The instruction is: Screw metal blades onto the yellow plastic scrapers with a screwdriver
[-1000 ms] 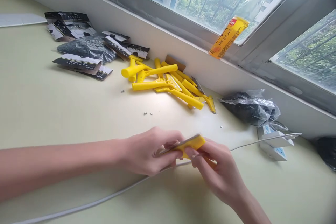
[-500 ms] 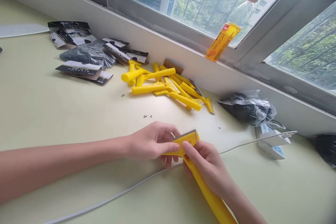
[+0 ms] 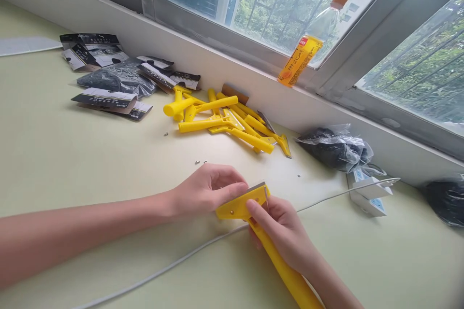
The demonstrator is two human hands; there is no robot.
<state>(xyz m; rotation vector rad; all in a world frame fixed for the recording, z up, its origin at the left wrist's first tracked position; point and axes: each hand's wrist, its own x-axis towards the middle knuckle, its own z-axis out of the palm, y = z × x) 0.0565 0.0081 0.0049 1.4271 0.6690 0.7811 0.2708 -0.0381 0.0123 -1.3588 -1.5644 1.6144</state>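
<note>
A yellow scraper (image 3: pixel 239 206) with a long handle is held low over the table, its head turned up and away from me. My right hand (image 3: pixel 284 229) wraps the handle's neck, with the thumb pressed on the head. My left hand (image 3: pixel 208 188) grips the head's far edge, thumb along the metal blade strip and fingers hidden behind. A screw hole shows at the head's left end. Beyond my hands lies a pile of yellow scrapers (image 3: pixel 228 125). Small screws (image 3: pixel 197 161) lie on the table between the pile and my left hand.
Black-and-white packaging cards (image 3: pixel 105 99) and a bag of dark pieces (image 3: pixel 116 77) lie at the back left. A bagged black bundle (image 3: pixel 335 149) sits near a white power strip (image 3: pixel 368 198). A grey cable (image 3: pixel 174 263) crosses the table. An orange-capped bottle (image 3: pixel 302 58) stands on the sill.
My left thumb has moved off the head's face up to its blade edge, uncovering the left end of the head. My right hand keeps its hold. The whole view has shifted slightly.
</note>
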